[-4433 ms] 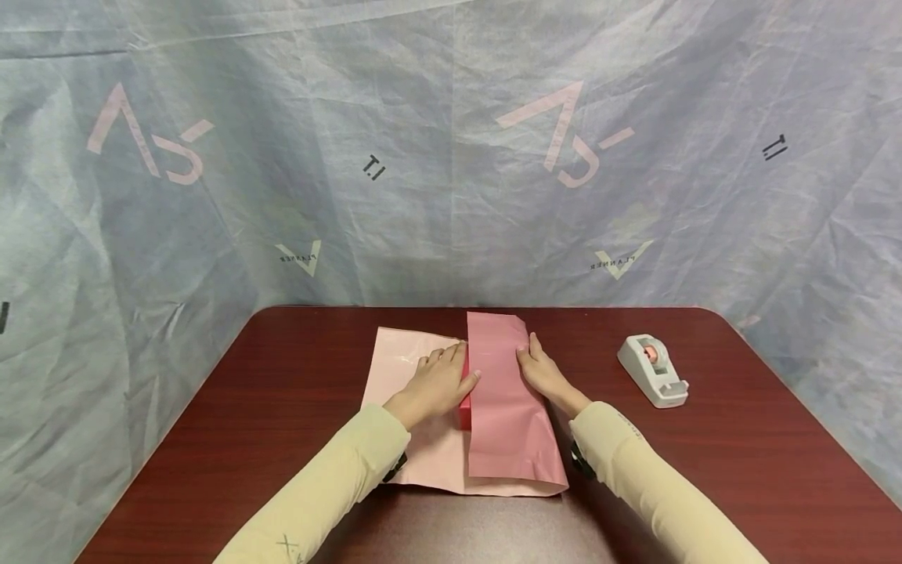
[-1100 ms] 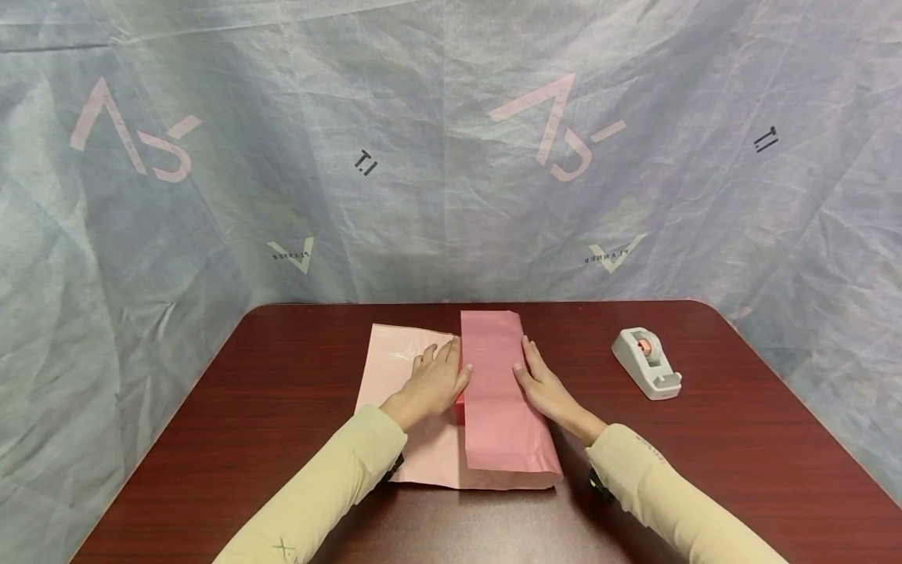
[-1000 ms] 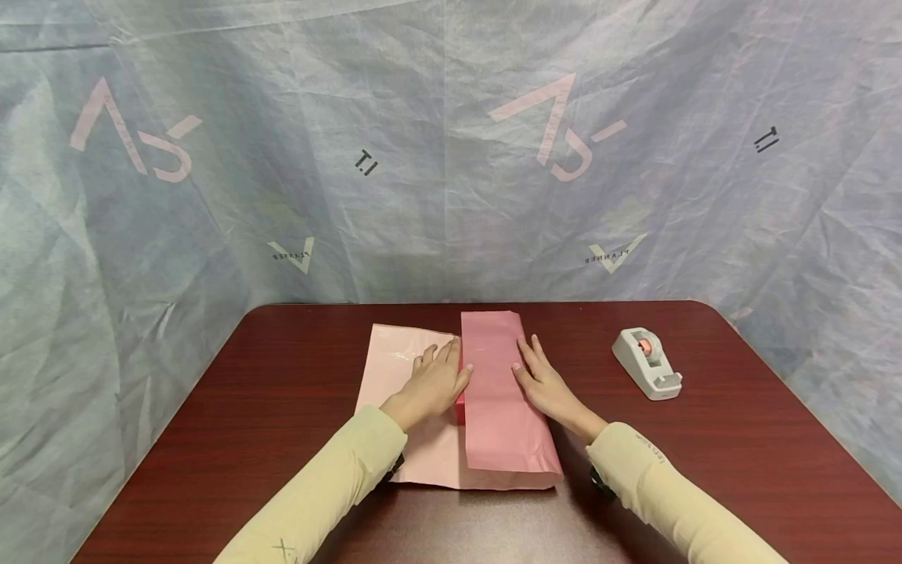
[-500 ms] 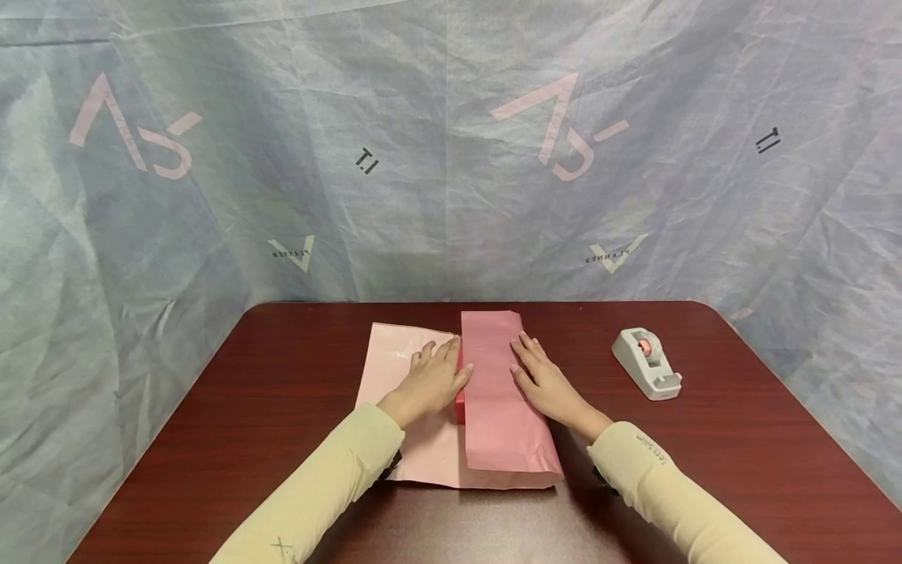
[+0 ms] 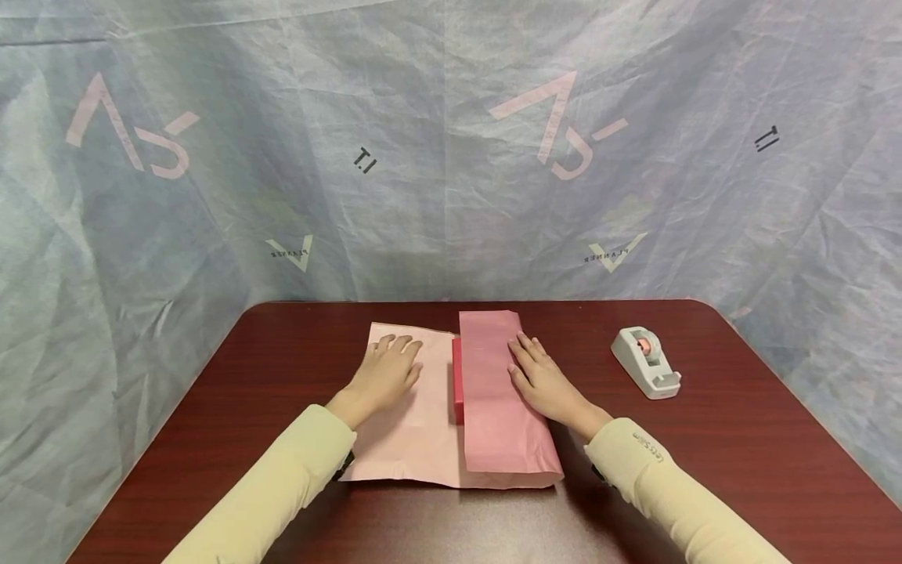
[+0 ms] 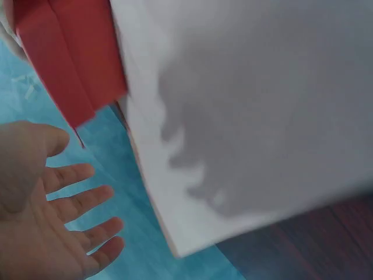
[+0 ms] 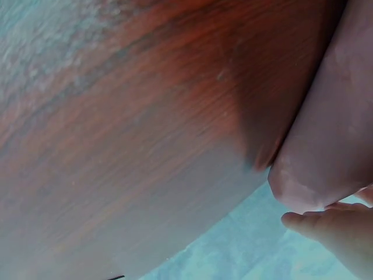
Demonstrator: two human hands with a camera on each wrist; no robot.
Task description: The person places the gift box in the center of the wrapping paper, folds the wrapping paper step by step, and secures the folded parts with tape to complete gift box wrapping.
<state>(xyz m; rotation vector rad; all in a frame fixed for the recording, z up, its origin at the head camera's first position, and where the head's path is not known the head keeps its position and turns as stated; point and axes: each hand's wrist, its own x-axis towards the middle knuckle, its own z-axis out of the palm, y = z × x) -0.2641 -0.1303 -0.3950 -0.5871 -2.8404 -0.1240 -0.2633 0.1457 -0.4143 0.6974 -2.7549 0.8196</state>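
A sheet of pink wrapping paper (image 5: 423, 446) lies on the table, its right part folded over a red box (image 5: 458, 384). Only a narrow strip of the box shows in the head view, along the edge of the folded flap (image 5: 493, 392). My right hand (image 5: 546, 384) rests on the flap's right side with fingers extended. Over the paper's pale left part is my left hand (image 5: 384, 376), fingers spread and holding nothing. In the left wrist view the red box (image 6: 76, 58) shows beyond the thumb, and the hand's shadow falls on the pale paper (image 6: 262, 116).
A white tape dispenser (image 5: 644, 364) with a small roll stands on the dark red wooden table (image 5: 303, 345), right of the paper. Behind the table's far edge hangs a grey-blue printed cloth (image 5: 437, 196), which also runs along both sides.
My left hand has left the red box and moved left over the pale paper, exposing more of the box. The right hand has shifted from the flap's right edge further onto it.
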